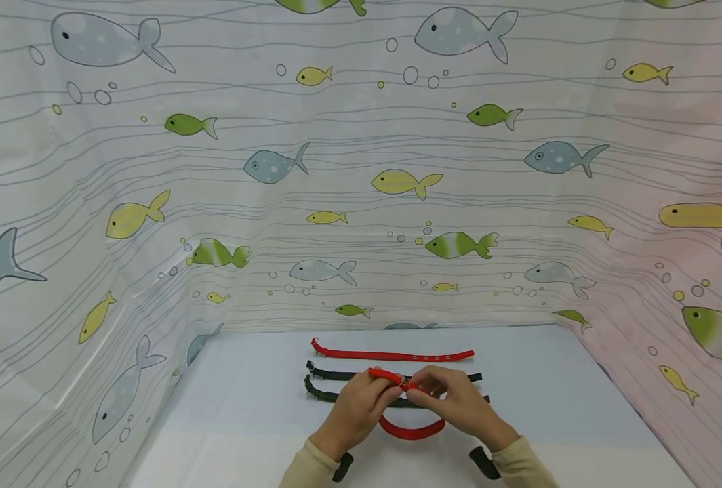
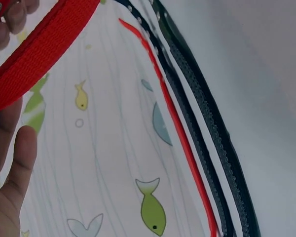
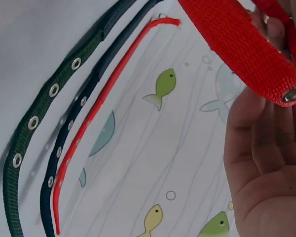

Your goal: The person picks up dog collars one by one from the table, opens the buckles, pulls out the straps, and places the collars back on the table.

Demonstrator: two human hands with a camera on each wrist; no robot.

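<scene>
A red woven collar [image 1: 412, 432] with metal eyelets hangs in a loop between both hands, above the table. My left hand [image 1: 361, 408] pinches it near the metal buckle, thumb and fingers together at the top of the loop. Opposite it, my right hand [image 1: 458, 403] pinches the strap just right of the buckle, its fingertips close to the left thumb. A short red end sticks out over the left fingers. In the right wrist view an eyelet [image 3: 292, 94] shows on the strap above the right palm. The fingers partly hide the buckle.
Behind the hands, another red collar [image 1: 367, 354], a dark navy collar [image 1: 339, 374] and a dark green collar [image 1: 323, 394] lie stretched out side by side on the white table [image 1: 245, 407]. A fish-patterned curtain [image 1: 361, 257] encloses the table at the back and sides.
</scene>
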